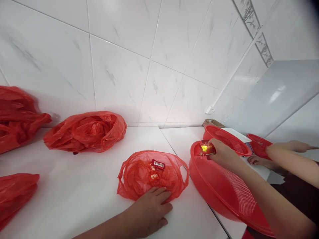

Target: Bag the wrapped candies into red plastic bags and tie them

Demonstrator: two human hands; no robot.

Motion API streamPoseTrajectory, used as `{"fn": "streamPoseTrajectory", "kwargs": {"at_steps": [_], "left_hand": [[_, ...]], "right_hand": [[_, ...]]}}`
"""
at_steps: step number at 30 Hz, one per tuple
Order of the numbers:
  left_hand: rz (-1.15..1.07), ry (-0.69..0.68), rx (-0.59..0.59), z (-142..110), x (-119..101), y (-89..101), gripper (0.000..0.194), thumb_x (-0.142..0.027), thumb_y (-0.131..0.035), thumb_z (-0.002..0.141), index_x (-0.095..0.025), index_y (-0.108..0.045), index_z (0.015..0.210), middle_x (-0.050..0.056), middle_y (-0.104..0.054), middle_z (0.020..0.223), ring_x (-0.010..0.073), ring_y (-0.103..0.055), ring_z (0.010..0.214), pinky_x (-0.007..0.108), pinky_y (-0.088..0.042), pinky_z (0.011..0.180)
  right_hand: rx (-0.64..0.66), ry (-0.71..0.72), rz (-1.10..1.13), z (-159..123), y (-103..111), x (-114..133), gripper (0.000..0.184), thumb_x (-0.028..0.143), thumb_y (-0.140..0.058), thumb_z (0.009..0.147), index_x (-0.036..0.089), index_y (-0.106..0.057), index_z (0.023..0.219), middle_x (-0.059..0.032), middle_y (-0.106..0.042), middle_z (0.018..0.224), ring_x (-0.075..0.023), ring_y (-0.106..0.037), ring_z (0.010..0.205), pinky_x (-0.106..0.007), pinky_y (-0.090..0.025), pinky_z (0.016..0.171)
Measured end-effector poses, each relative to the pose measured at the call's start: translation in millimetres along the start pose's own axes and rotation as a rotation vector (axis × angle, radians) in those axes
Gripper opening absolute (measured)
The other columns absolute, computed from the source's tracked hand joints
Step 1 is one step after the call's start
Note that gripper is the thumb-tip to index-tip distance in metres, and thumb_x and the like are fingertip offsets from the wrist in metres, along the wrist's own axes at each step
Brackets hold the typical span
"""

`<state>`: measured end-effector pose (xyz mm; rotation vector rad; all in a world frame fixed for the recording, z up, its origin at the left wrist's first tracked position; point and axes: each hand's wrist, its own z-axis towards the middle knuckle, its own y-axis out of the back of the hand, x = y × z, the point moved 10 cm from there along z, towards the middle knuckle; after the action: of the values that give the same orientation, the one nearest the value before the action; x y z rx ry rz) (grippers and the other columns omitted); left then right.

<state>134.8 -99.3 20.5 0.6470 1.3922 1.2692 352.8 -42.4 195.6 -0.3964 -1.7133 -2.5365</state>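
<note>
My left hand (149, 209) rests on the white floor with its fingers lying flat on the near edge of an open red plastic bag (139, 172). Small red packets (158, 164) lie inside that bag. My right hand (220, 153) reaches over the rim of a large red mesh basket (224, 192) and is closed on a shiny gold and red packet (206, 148).
Other red plastic bags lie at the back (86, 131), far left (17, 114) and lower left (15, 194). A second red basket (228, 139) and a third (259, 145) stand behind the large one. Another person's arm (291, 156) and foot (258, 160) are at the right. A tiled wall rises behind.
</note>
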Motion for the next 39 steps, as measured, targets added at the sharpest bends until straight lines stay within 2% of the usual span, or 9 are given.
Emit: {"fn": "streamPoseTrajectory", "kwargs": {"at_steps": [3,7,12,15,19,22,27,33,39], "left_hand": [[-0.009,0.006,0.001,-0.1,-1.2,3.1,0.028,-0.033,-0.054,0.085,-0.021,-0.059,0.11,0.009,-0.047,0.138,0.0296,-0.04,0.129,0.045,-0.032,0.107],[-0.007,-0.001,-0.015,-0.1,-4.0,7.5,0.027,-0.032,-0.056,0.084,-0.022,-0.059,0.108,0.009,-0.049,0.134,0.0287,-0.043,0.126,0.044,-0.034,0.105],[0.009,-0.005,-0.025,-0.7,-4.6,8.0,0.023,-0.033,-0.057,0.083,-0.021,-0.061,0.102,0.009,-0.057,0.121,0.027,-0.05,0.117,0.041,-0.04,0.1],[0.021,-0.016,-0.046,-1.5,-4.5,8.1,0.025,-0.035,-0.057,0.083,-0.021,-0.061,0.103,0.009,-0.056,0.122,0.0276,-0.047,0.12,0.041,-0.037,0.103],[0.024,-0.025,-0.05,-2.2,-3.8,7.3,0.026,-0.038,-0.056,0.084,-0.021,-0.061,0.103,0.009,-0.057,0.12,0.0275,-0.045,0.122,0.041,-0.036,0.103],[0.016,-0.019,-0.054,-2.7,-2.6,8.0,0.028,-0.039,-0.056,0.084,-0.022,-0.061,0.106,0.008,-0.057,0.121,0.0272,-0.045,0.122,0.042,-0.035,0.104],[-0.006,0.01,-0.041,-2.9,2.6,4.1,0.033,-0.041,-0.056,0.084,-0.023,-0.059,0.111,0.008,-0.053,0.128,0.0276,-0.04,0.128,0.043,-0.03,0.108],[-0.009,0.075,-0.064,-1.1,13.5,1.8,0.055,-0.044,-0.062,0.077,-0.023,-0.047,0.126,0.01,-0.045,0.138,0.0301,-0.034,0.132,0.047,-0.025,0.11],[0.01,0.023,-0.067,-2.0,5.0,8.2,0.047,-0.039,-0.064,0.078,-0.024,-0.051,0.119,0.008,-0.048,0.134,0.0282,-0.036,0.131,0.046,-0.028,0.108]], "right_hand": [[0.095,0.126,0.011,-16.2,0.2,60.6,0.013,0.013,-0.048,0.069,0.024,-0.045,0.076,0.0012,-0.057,0.077,-0.0132,-0.051,0.061,-0.025,-0.038,0.052],[0.333,0.278,0.083,-46.3,-42.3,130.1,0.023,0.008,-0.045,0.07,0.025,-0.049,0.085,0.002,-0.058,0.086,-0.0132,-0.054,0.07,-0.022,-0.038,0.056],[0.458,0.371,0.056,-52.7,-110.5,151.7,0.043,0.002,-0.049,0.065,0.025,-0.054,0.101,-0.0014,-0.055,0.098,-0.0156,-0.056,0.083,-0.023,-0.039,0.064],[0.332,0.331,0.078,-42.4,-117.9,147.3,0.052,0.006,-0.051,0.069,0.03,-0.052,0.115,-0.0022,-0.054,0.101,-0.0174,-0.056,0.09,-0.027,-0.042,0.072],[0.126,0.195,0.234,-44.0,-108.7,132.9,0.033,0.02,-0.049,0.081,0.028,-0.054,0.113,-0.0028,-0.056,0.103,-0.0188,-0.055,0.094,-0.032,-0.044,0.08],[-0.033,0.086,0.348,-60.9,-108.6,113.4,0.018,0.026,-0.045,0.085,0.025,-0.056,0.099,-0.0048,-0.057,0.1,-0.0204,-0.055,0.091,-0.035,-0.046,0.08],[-0.28,-0.082,0.385,-106.4,-117.1,74.0,0.019,0.028,-0.041,0.088,0.022,-0.055,0.099,-0.0109,-0.051,0.11,-0.0245,-0.05,0.106,-0.041,-0.044,0.089],[-0.238,-0.177,0.372,-128.6,-130.4,44.1,0.034,0.029,-0.045,0.085,0.021,-0.047,0.117,-0.0131,-0.041,0.128,-0.0273,-0.04,0.122,-0.046,-0.035,0.102],[-0.214,-0.272,0.436,-126.7,-129.7,14.2,0.033,0.031,-0.045,0.085,0.023,-0.044,0.117,-0.0099,-0.048,0.124,-0.0262,-0.042,0.12,-0.044,-0.036,0.1]]}}
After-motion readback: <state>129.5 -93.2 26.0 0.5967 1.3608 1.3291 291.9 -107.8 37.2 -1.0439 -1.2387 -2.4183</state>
